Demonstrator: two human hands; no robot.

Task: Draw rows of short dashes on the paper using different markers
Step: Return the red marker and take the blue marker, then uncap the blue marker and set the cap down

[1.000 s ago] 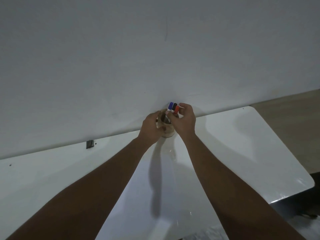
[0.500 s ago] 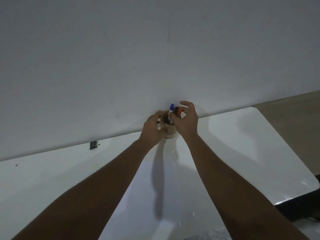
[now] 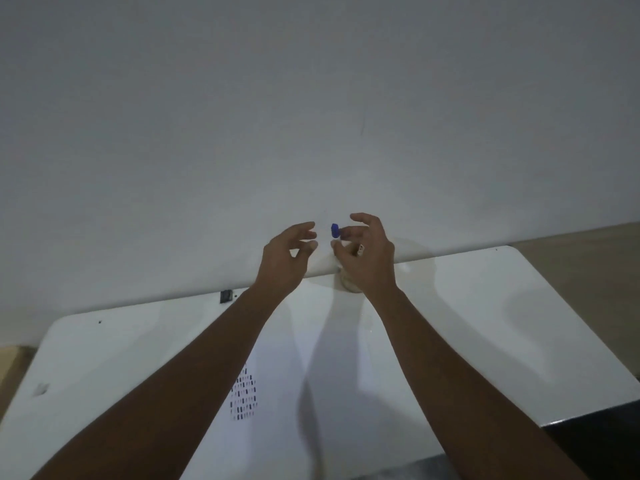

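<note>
My right hand (image 3: 367,258) is raised above the back of the table, with fingers curled on a blue-capped marker (image 3: 335,230) whose cap sticks out to the left. My left hand (image 3: 285,254) hovers beside it, fingers apart and empty. Behind my right wrist, a small jar (image 3: 348,285) stands against the wall, mostly hidden. White paper (image 3: 277,427) lies between my forearms and carries several rows of short dark dashes (image 3: 243,394).
The white table (image 3: 519,306) is pushed against a plain wall. A small black object (image 3: 225,296) sits at its back edge. A small grey mark (image 3: 42,388) shows near the left edge. Brown floor lies to the right.
Both hands have come off the jar and risen. The right hand has lifted the blue-capped marker out. The left hand has opened. The view has dropped, showing the dashes.
</note>
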